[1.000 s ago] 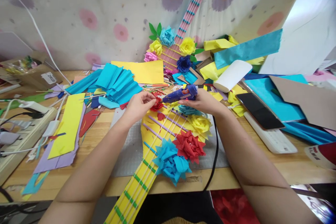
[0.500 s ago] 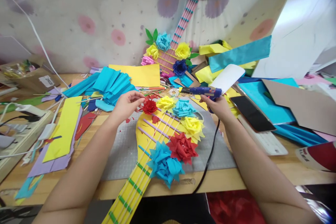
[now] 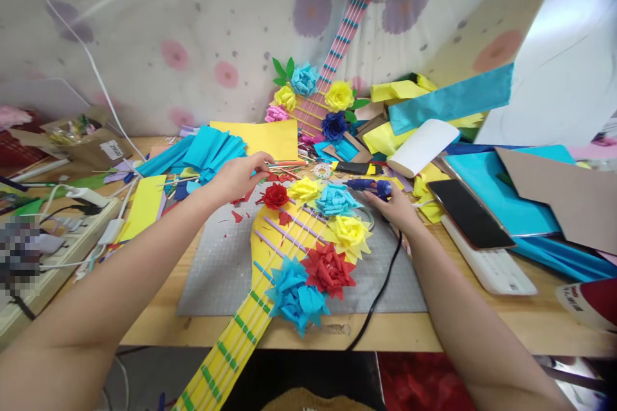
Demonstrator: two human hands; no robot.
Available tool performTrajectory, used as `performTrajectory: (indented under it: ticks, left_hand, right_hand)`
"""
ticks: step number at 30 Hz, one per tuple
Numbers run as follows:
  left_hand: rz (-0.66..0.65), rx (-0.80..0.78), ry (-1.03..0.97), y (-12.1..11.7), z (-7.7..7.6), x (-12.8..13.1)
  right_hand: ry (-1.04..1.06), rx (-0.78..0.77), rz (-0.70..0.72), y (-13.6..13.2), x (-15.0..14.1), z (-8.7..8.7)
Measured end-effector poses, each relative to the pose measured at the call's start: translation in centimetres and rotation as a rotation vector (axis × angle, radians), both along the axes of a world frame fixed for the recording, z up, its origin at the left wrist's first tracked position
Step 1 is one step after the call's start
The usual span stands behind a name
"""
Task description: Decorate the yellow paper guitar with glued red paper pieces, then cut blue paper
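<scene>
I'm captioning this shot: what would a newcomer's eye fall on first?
Probably the yellow guitar in the middle, its neck jutting past the near edge of the table, with bright flowers along its body. Next, the pink guitar slanting up behind it, before the patterned backdrop. Then the blue glue gun in the right hand, right of centre.

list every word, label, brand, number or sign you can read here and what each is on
None reads with certainty.
Cardboard box, white label: dark marks like digits, too small and blurred.
Red and white cup at the right edge: dark characters, too blurred.
White slab by the phone: a tiny mark, too small.
Glue gun in the right hand: any print is too small.
</scene>
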State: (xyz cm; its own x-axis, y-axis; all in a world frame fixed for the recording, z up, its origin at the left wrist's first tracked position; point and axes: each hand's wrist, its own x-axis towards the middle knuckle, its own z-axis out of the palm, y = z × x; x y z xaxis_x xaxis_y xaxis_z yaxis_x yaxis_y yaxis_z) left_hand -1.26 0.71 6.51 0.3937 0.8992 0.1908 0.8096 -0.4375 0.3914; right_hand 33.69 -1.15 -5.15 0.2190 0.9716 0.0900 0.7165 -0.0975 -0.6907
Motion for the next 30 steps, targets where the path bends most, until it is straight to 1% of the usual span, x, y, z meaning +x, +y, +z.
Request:
performTrajectory:
  ticks: [3,6,8,11,16,21,25,30]
  left_hand:
    - [-0.118,0.062,0.21,1.6,0.4,0.3]
    - [-0.222,0.074,0.353,2.8,0.9,1.0]
    - [-0.262,0.063,0.426,3.3,1.2,1.6]
    - [-0.272,0.036,0.502,3.7,1.4,2.6]
    - [-0.271,0.015,0.508,4.2,1.2,3.5]
    - [-0.303,0.033,0.454,4.3,1.2,3.0]
    - [-0.348,0.037,0.482,4.2,1.4,2.8]
    - [-0.369,-0.009,0.506,4.8,1.2,3.3]
  right_hand:
    - [-0.007,-0.005,0.008,0.1,0.2,-0.1]
    - [-0.016,-0.027,0.024,0.0,0.2,0.1]
    - [-0.026,-0.045,0.024,-0.1,0.1,0.3]
    - [-0.036,-0.034,0.029,-0.1,0.2,0.4]
    - [-0.05,-0.017,0.039,-0.1,0.3,0.3]
    - [-0.035,-0.019,0.049,-0.2,0.2,0.4]
    - [-0.028,-0.052,0.042,-0.2,0.1,0.4]
    - [-0.04,-0.063,0.031,0.0,0.2,0.1]
